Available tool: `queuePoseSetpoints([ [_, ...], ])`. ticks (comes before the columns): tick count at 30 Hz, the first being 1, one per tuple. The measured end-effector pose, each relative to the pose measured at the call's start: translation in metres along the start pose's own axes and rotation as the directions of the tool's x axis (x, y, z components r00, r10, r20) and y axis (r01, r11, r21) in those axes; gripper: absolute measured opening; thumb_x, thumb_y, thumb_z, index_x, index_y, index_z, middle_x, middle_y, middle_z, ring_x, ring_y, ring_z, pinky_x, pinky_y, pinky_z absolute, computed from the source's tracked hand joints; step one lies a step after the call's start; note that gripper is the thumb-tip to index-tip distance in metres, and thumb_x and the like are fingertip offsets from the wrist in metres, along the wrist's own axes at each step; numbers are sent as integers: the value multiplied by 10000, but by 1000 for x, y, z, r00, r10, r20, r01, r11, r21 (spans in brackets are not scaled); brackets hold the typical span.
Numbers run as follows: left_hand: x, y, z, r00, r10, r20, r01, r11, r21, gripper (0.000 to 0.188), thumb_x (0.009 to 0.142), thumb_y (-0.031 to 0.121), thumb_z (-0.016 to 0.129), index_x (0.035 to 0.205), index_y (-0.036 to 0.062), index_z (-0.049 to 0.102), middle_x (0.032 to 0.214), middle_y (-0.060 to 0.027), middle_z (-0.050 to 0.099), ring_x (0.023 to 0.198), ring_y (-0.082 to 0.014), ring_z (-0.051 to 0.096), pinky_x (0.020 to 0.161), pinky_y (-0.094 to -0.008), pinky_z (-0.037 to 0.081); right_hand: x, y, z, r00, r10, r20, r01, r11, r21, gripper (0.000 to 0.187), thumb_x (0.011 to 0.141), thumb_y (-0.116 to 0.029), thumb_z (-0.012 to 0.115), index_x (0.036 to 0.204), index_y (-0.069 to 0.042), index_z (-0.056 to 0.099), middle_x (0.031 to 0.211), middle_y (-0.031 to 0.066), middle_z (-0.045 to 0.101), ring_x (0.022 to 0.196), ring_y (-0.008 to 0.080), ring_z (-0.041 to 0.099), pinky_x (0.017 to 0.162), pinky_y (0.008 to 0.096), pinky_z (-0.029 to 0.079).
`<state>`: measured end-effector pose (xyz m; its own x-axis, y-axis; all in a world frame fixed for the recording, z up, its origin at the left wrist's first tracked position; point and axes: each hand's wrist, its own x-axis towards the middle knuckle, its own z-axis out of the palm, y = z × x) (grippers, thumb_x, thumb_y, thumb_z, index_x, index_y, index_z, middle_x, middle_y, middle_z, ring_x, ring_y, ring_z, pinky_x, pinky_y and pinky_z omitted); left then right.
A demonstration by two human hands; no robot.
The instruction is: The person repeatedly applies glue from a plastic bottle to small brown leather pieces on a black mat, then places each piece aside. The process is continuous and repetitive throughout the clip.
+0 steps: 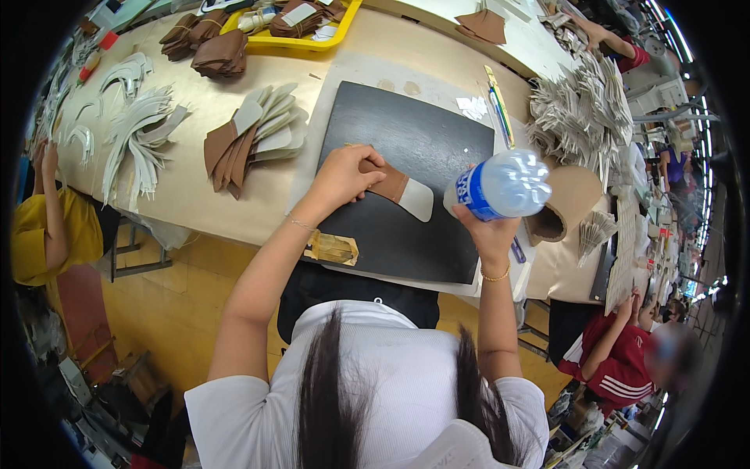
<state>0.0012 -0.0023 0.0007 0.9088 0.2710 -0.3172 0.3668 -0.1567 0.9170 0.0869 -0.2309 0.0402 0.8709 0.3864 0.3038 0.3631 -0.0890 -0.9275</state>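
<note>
My left hand (348, 178) is closed on the brown end of a leather piece (388, 186). The piece's pale grey tip (418, 200) lies on a black mat (406, 117). My right hand (488, 234) is wrapped round a clear plastic bottle (509, 184) with a blue label. The bottle is tipped, its rounded base toward the upper right; its neck end is hidden from view. On the left, away from my hands, lies a fanned stack of brown pieces with pale tips (258, 129).
Curved pale strips (141, 141), brown bundles (220, 53) and a yellow tray (344, 35) lie left and far. Right are pens (500, 109), a pile of pale strips (582, 109) and a cardboard tube (574, 199). Tape (332, 248) sits on the mat's near edge. Co-workers sit both sides.
</note>
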Motion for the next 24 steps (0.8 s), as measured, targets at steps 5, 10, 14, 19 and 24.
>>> queuePoseSetpoints([
  [5,4,-3,3,999,40,4,-40,999,2,151,790,80,694,898,-5,632,798,-30,600,456,-84,522,405,-225,425,9,-1,36,969,-38,245,67,992,-108,600,645,-137,849,1140,29,553,1137,131,623,1016,198,607,887,329,488],
  [10,5,-3,4,995,96,1,-96,995,5,151,796,84,687,906,-7,637,798,-38,596,467,-88,535,408,-225,428,-5,0,27,969,-26,246,101,950,-295,478,598,-242,875,960,-14,661,968,93,681,864,188,654,778,306,506],
  [14,-1,4,0,989,144,24,-145,985,89,145,819,62,635,948,-4,635,804,-53,594,518,-117,568,481,-249,465,-23,-16,-23,996,49,72,-27,958,-286,481,583,-221,883,961,-17,667,954,71,689,874,160,655,797,304,505],
  [19,21,49,6,775,586,238,-632,724,276,216,809,-15,542,1009,11,620,848,-123,601,594,-229,606,639,-338,493,-33,-30,-46,976,45,-211,-24,995,99,897,673,-300,843,1323,5,306,1169,249,574,1077,297,580,909,378,501],
  [24,74,117,5,789,552,271,-572,820,-5,238,871,30,547,1096,47,623,892,-81,621,657,-148,654,547,-245,502,-30,-36,-46,962,16,-271,21,991,133,986,634,-375,857,1331,6,273,1177,272,562,1054,308,597,894,392,513],
])
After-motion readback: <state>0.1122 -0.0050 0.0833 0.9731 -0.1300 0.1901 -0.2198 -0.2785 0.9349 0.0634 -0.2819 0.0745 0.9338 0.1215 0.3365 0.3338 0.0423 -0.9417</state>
